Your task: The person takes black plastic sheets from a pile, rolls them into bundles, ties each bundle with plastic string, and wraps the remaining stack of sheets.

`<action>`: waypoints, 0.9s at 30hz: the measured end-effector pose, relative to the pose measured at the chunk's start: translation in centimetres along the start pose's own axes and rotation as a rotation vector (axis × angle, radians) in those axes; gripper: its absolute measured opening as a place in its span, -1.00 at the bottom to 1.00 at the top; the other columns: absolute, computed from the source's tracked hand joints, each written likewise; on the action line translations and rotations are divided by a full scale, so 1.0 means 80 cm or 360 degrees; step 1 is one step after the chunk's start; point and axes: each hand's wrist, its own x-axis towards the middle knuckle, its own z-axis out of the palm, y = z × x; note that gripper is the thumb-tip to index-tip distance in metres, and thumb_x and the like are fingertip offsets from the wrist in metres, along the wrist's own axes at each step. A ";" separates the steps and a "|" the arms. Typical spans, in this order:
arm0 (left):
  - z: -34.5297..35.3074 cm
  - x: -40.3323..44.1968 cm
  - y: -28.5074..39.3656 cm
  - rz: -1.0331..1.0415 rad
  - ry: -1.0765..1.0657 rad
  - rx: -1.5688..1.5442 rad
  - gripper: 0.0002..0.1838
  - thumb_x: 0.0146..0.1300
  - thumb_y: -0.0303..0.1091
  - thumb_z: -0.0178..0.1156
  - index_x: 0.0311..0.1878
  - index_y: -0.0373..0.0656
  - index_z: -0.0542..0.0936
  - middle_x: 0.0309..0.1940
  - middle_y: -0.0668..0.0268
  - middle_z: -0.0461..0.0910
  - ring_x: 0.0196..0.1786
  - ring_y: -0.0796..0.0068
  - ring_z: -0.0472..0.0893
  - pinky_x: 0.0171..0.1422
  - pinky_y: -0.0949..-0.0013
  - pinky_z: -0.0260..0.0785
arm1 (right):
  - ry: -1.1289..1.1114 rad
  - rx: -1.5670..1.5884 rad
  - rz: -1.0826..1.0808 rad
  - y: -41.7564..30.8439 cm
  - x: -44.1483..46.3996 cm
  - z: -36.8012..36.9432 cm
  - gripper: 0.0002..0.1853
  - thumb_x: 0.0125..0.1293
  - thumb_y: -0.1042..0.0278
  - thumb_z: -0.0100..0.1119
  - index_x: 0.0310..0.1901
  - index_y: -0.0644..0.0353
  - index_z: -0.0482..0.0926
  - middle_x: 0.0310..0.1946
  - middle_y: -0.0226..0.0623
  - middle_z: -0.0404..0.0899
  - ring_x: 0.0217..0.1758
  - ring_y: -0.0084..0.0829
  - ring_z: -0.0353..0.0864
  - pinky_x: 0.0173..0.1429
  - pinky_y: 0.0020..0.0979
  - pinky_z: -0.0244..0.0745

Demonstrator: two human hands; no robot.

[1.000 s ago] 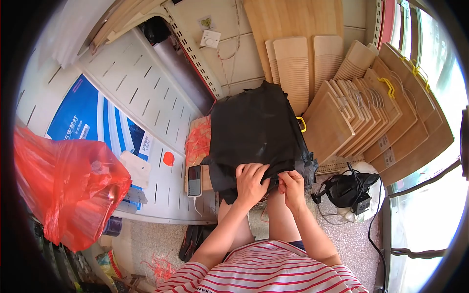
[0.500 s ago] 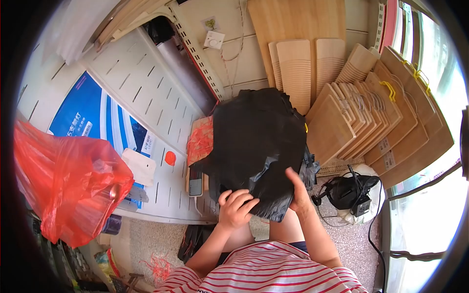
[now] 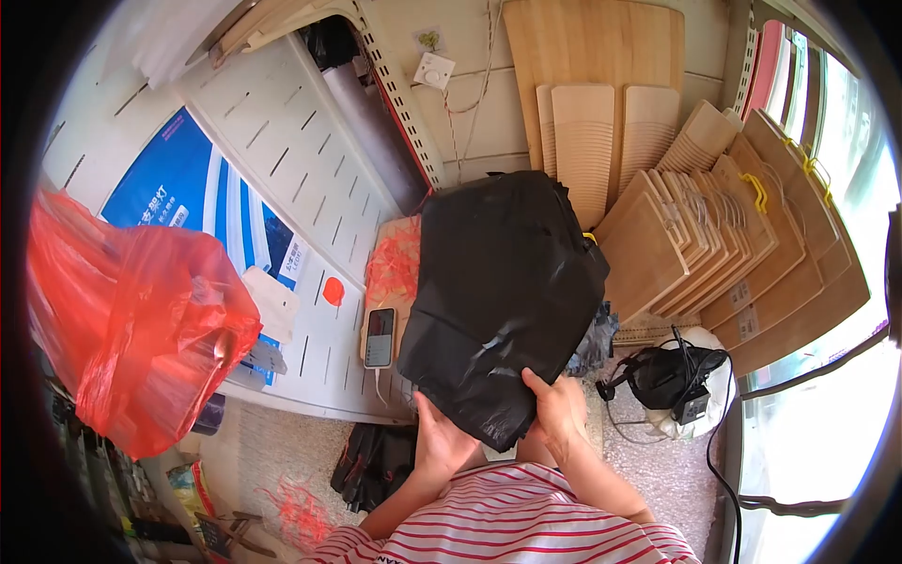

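Note:
A broad black plastic bag (image 3: 503, 291), flat and creased, lies over my lap and reaches toward the wall; it may be a stack of several. My right hand (image 3: 561, 414) grips its lower right edge, thumb on top and fingers underneath. At the lower left edge my left hand (image 3: 442, 444) holds the bag from below, its fingers mostly hidden under the plastic. Just left of the bag, a phone (image 3: 379, 338) with a white cable rests by a patch of red shredded strands (image 3: 395, 258).
A red plastic bag (image 3: 150, 320) hangs at the left before a white slotted shelf (image 3: 310, 197). Wooden washboards (image 3: 583, 150) and cutting boards (image 3: 648, 244) stand at the back right. Black cables and an adapter (image 3: 691, 404) lie on a white bundle at the right.
My left hand has gone from lying on top of the black bag to its lower left edge. My right hand has shifted down and left. The bag lies flatter, uncovering the phone.

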 end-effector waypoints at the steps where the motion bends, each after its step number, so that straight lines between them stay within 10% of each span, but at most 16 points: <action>1: -0.008 0.009 0.007 -0.0014 -0.0023 -0.0113 -0.40 0.44 0.16 0.02 0.33 -0.07 0.42 0.18 0.30 0.58 0.23 0.16 0.55 0.33 0.07 0.41 | -0.0079 0.0139 0.0029 0.017 0.004 -0.009 -0.57 0.33 0.45 0.25 0.18 0.41 0.43 0.01 -0.12 0.60 0.07 -0.28 0.63 0.16 -0.30 0.55; 5: -0.047 0.030 0.020 0.0073 0.0228 0.0223 -0.59 0.31 -0.42 0.18 0.24 -0.14 0.52 0.18 0.19 0.58 0.23 0.17 0.55 0.39 0.04 0.34 | -0.0057 0.0032 -0.0050 0.037 0.020 -0.037 -0.58 0.34 0.44 0.24 0.19 0.34 0.44 0.09 -0.14 0.58 0.14 -0.29 0.59 0.22 -0.28 0.51; 9: -0.026 0.016 0.041 0.0356 0.0282 0.0410 -0.54 0.16 -0.54 0.13 0.19 -0.19 0.55 0.10 0.21 0.62 0.17 0.16 0.59 0.33 0.08 0.41 | -0.0185 0.0072 -0.0015 0.007 0.059 -0.067 -0.61 0.42 0.28 0.16 0.19 0.26 0.46 0.11 -0.20 0.59 0.15 -0.28 0.60 0.24 -0.28 0.51; 17: -0.080 0.011 0.102 0.0128 0.0234 0.0433 -0.46 0.05 -0.49 0.01 0.19 -0.20 0.53 0.09 0.18 0.62 0.14 0.17 0.59 0.30 0.09 0.41 | -0.0017 0.0340 -0.0256 -0.045 0.110 -0.082 -0.73 0.43 0.22 0.19 0.01 0.22 0.56 -0.09 -0.33 0.68 -0.10 -0.42 0.71 -0.06 -0.38 0.63; 27: -0.079 0.015 0.109 0.0115 0.0264 0.0474 -0.51 0.13 -0.50 0.04 0.19 -0.18 0.55 0.13 0.16 0.61 0.18 0.13 0.57 0.30 0.06 0.42 | 0.0329 0.0275 -0.0580 -0.033 0.120 -0.102 -0.92 0.33 0.45 0.26 -0.18 0.06 0.60 -0.38 -0.61 0.62 -0.56 -0.76 0.41 -0.50 -0.65 0.30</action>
